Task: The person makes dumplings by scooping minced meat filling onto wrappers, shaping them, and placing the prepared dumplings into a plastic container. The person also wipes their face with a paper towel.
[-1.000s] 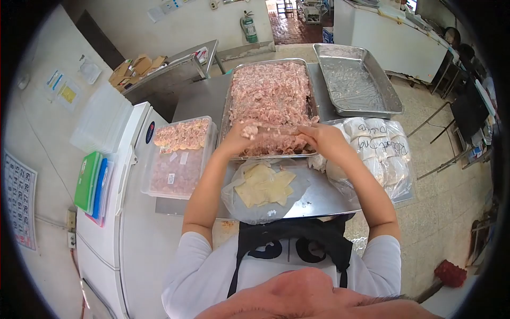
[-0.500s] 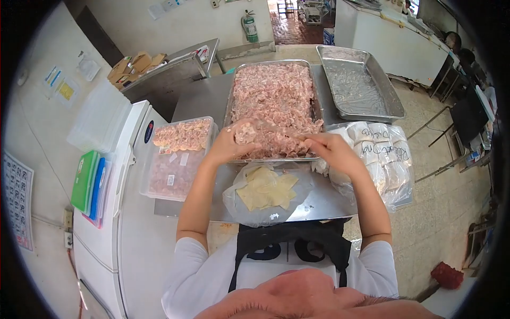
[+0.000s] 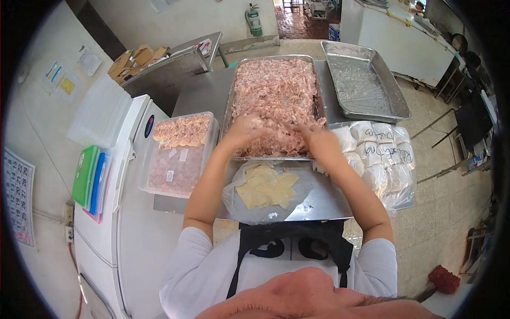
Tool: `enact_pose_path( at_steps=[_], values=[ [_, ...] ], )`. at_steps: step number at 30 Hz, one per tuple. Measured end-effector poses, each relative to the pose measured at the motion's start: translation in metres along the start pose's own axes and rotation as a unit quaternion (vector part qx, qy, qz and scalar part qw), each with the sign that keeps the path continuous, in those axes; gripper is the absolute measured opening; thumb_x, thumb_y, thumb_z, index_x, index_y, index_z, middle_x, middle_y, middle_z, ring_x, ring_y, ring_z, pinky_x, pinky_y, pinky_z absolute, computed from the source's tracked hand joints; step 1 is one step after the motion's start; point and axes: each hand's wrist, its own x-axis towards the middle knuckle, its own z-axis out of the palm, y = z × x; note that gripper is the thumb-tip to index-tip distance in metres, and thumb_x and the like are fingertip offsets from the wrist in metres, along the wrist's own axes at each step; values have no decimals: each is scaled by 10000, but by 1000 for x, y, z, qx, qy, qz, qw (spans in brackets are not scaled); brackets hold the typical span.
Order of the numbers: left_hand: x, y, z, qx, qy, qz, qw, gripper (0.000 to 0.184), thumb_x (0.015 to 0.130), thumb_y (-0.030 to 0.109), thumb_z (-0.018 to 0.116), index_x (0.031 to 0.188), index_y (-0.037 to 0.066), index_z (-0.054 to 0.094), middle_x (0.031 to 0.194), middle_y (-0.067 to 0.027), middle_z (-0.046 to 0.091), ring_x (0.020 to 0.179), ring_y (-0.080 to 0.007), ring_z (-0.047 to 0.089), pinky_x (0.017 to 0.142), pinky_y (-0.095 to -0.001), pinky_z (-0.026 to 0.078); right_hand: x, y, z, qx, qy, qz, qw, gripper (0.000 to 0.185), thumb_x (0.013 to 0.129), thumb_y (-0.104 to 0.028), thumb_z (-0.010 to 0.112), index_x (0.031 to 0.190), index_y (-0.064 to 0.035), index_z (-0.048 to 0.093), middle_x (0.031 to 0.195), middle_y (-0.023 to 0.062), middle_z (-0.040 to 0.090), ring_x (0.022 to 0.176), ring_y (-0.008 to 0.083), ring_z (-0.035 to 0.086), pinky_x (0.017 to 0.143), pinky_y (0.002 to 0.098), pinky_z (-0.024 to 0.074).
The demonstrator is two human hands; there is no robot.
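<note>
A large metal tray point(image 3: 229, 101) is filled with pinkish ground meat point(image 3: 276, 85). Over the near part of the meat, my left hand point(image 3: 247, 132) is bent inward, its fingers smeared by motion. My right hand point(image 3: 320, 141) reaches into the near right of the meat, its fingertips blurred and partly buried. What either hand holds, if anything, does not show. Just in front of the tray lies a stack of thin yellowish dumpling wrappers point(image 3: 265, 187) on a clear plastic bag point(image 3: 232, 199).
Left of the tray stands a clear plastic container point(image 3: 159, 183) with rows of filled dumplings point(image 3: 183, 129) at its far end. A second metal tray point(image 3: 366, 87) sits at the back right. Packed white rounds point(image 3: 380, 154) in plastic lie at the right. A white refrigerator point(image 3: 143, 239) borders the left.
My left hand has turned over and moved slightly right; the meat-filled wrapper it held no longer shows. My right hand has shifted a little left over the meat. The view has tilted slightly.
</note>
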Motion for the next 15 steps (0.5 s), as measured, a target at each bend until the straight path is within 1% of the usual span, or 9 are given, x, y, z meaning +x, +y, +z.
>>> enact_pose_path(
  at_steps=[2, 5, 6, 7, 8, 9, 11, 13, 15],
  values=[
    [-13, 14, -5, 19, 3, 102, 995, 448, 718, 233, 805, 1083, 50, 620, 961, -37, 652, 911, -128, 581, 819, -319, 468, -6, 17, -3, 9, 1, 14, 1000, 246, 905, -206, 542, 1137, -172, 618, 841, 108, 633, 764, 295, 654, 607, 415, 516],
    [-21, 13, -9, 29, 50, 154, 986, 409, 727, 172, 794, 1073, 56, 608, 944, -41, 651, 909, -153, 596, 828, -331, 468, -12, 14, -42, 27, -13, 27, 999, 221, 900, -207, 569, 1082, -119, 658, 805, 115, 642, 757, 313, 652, 626, 411, 512],
    [-23, 15, -9, 29, 50, 156, 986, 409, 727, 172, 794, 1073, 56, 608, 944, -41, 651, 909, -153, 596, 828, -331, 468, -14, 13, -58, 138, -16, 40, 990, 236, 908, -213, 584, 1092, -87, 664, 852, 131, 664, 778, 304, 657, 665, 385, 513],
    [-25, 17, -8, 34, 71, 202, 976, 362, 732, 153, 786, 1031, 54, 606, 931, -45, 648, 906, -168, 599, 832, -335, 466, -15, 11, -64, 246, -19, 52, 968, 257, 917, -219, 599, 1102, -55, 670, 899, 146, 686, 798, 295, 663, 703, 359, 514],
    [-27, 18, -9, 40, 92, 248, 964, 317, 738, 135, 778, 988, 51, 604, 918, -48, 644, 904, -184, 603, 837, -338, 464, -18, 6, -63, 246, -18, 52, 968, 257, 917, -219, 599, 1102, -55, 670, 899, 146, 686, 798, 295, 663, 703, 359, 514],
    [-26, 19, -10, 40, 91, 248, 964, 317, 738, 135, 778, 988, 51, 604, 918, -48, 644, 904, -184, 603, 837, -338, 464, -20, -3, -59, 300, -15, 15, 954, 250, 921, -211, 599, 1095, -48, 674, 899, 156, 686, 795, 281, 663, 718, 345, 506],
    [-21, 19, -13, 50, -25, 301, 952, 305, 724, 125, 786, 965, 50, 615, 912, -41, 644, 899, -189, 602, 825, -336, 465, -21, -13, -48, 354, -14, -22, 935, 244, 924, -202, 599, 1089, -41, 679, 899, 166, 686, 791, 268, 664, 732, 332, 498],
    [-23, 27, -12, 99, -19, 285, 953, 300, 724, 138, 790, 950, 44, 617, 906, -43, 643, 884, -179, 602, 810, -332, 467, -18, -15, -39, 383, -52, -30, 922, 227, 930, -199, 594, 1067, -40, 680, 887, 162, 681, 800, 229, 668, 740, 333, 495],
    [-23, 26, -9, 151, -9, 271, 951, 296, 724, 152, 794, 934, 37, 619, 901, -45, 642, 869, -170, 603, 796, -328, 469, -11, -4, -51, 344, -67, -56, 935, 210, 925, -217, 599, 1059, -78, 683, 857, 149, 667, 783, 261, 663, 709, 359, 503]
  ],
)
